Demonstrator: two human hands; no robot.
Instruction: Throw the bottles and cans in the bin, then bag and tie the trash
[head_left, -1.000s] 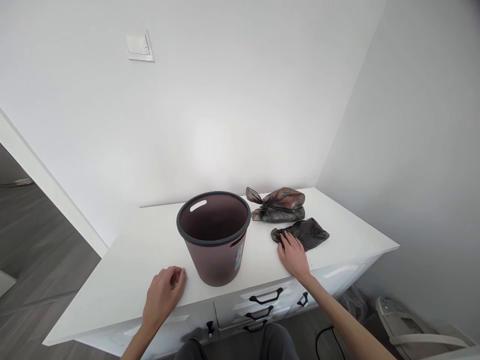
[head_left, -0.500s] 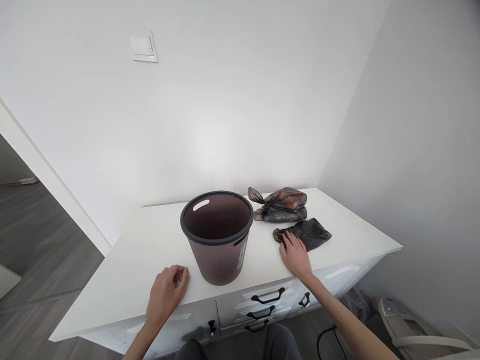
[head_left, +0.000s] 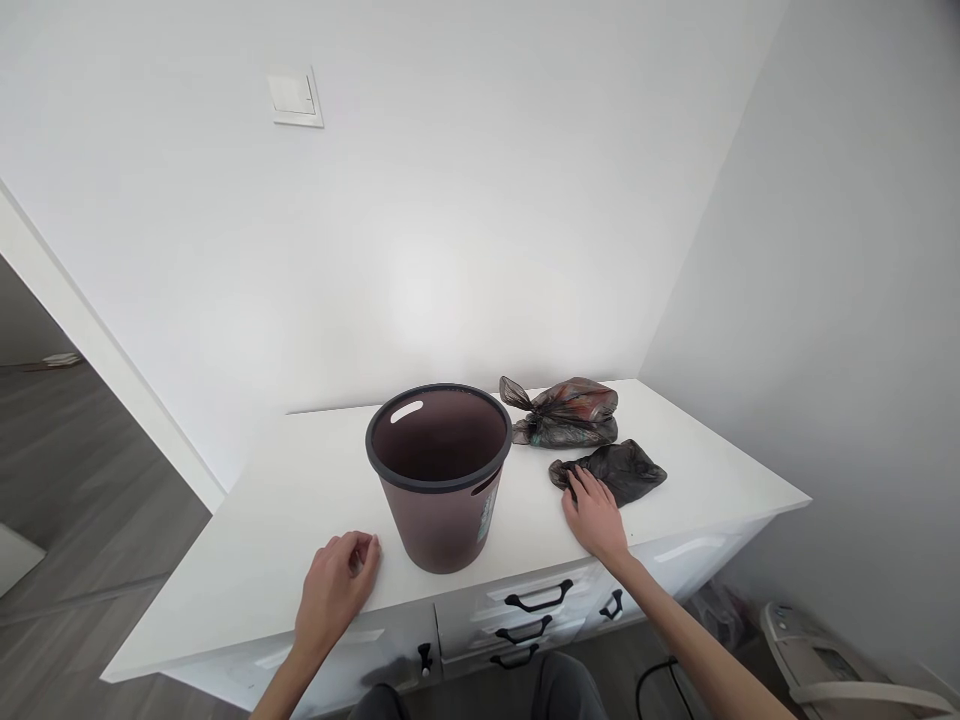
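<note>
A brown trash can [head_left: 442,525] with a dark grey rim stands upright on the white cabinet top, its inside dark. My left hand [head_left: 336,580] rests to its left near the front edge, fingers loosely curled and nothing visible in them. On the other side, my right hand [head_left: 594,512] lies palm down with fingers outstretched on the near-left part of a crumpled black plastic bag [head_left: 630,470]. Behind that bag is a knotted dark see-through garbage bag [head_left: 574,415] with reddish contents.
The white cabinet [head_left: 225,590] has drawers with black handles [head_left: 538,597] below its top. A wall with a light switch [head_left: 295,97] rises behind. At the lower right, a beige appliance [head_left: 814,650] and a black cable [head_left: 656,675] are on the floor.
The whole view has shifted slightly, so everything sits a little further right in the picture. Both hands keep the same place beside the trash can and on the black bag.
</note>
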